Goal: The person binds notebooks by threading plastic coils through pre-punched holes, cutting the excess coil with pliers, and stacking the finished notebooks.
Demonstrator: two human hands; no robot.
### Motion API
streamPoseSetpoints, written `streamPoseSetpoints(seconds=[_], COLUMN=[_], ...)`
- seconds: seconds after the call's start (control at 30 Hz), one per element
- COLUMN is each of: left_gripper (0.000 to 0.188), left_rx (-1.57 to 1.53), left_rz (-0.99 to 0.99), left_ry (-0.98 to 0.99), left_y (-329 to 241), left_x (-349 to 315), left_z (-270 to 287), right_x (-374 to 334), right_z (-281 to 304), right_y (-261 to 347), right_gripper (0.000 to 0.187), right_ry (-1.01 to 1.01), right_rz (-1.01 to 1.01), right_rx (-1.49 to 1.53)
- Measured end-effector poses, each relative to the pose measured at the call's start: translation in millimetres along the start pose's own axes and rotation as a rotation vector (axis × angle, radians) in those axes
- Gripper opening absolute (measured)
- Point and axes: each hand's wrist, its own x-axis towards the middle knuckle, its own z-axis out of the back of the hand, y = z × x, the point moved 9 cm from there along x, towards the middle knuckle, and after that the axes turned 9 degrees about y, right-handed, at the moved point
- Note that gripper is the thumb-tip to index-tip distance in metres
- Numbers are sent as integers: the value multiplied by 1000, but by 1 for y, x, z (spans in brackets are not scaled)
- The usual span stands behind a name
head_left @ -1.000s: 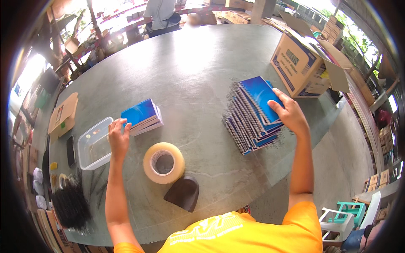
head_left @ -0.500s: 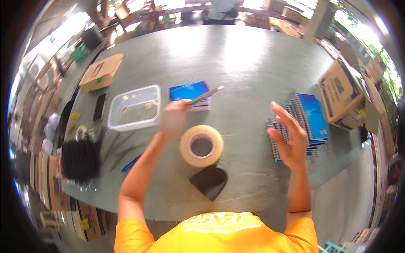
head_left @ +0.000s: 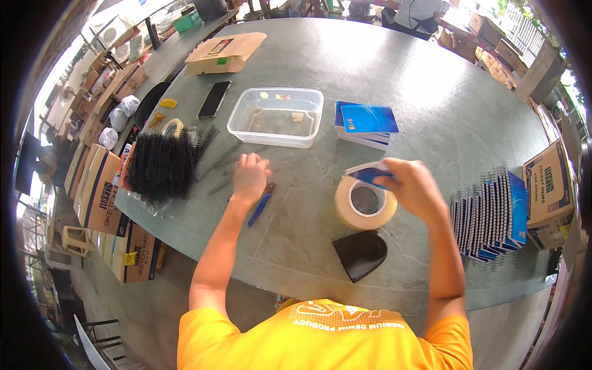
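Observation:
My right hand (head_left: 412, 188) grips a small blue-covered notepad (head_left: 367, 173), held tilted above the far rim of a large roll of clear tape (head_left: 345, 213). My left hand (head_left: 251, 177) is low over the table, its fingers bent down together among loose black spiral binding coils (head_left: 225, 159); whatever lies under the fingertips is hidden. Just below that hand, blue-handled pliers (head_left: 259, 209) rest on the table. Beyond the tape sits a short stack of blue notepads (head_left: 369, 120). At the right stand many spiral-bound blue notepads (head_left: 490, 216) in a pile.
A clear plastic tub (head_left: 274, 139) holds a few small scraps. Left of it lie a phone (head_left: 214, 100), an open cardboard box (head_left: 225, 54) and a heap of black coils (head_left: 166, 163). A dark curved piece (head_left: 361, 254) lies near the front edge. A carton (head_left: 547, 185) stands far right.
My view has swung left. My left hand no longer holds the notepad and is down at the loose coils. My right hand, empty before, now holds a notepad near the tape.

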Motion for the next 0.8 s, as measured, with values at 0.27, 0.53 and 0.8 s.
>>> streamPoseSetpoints(seconds=[0.27, 0.53, 0.8], left_gripper=[21, 16, 23], left_rx=[-452, -577, -701], left_rz=[57, -195, -313], left_ry=[-125, 4, 41], left_y=[6, -33, -89], left_x=[10, 13, 28], left_z=[43, 31, 28], right_x=[25, 24, 19], right_z=[-42, -25, -30], right_y=[4, 21, 16], right_gripper=[12, 19, 17], right_ry=[174, -144, -221], right_rz=[-45, 258, 236], right_rx=[-365, 14, -5])
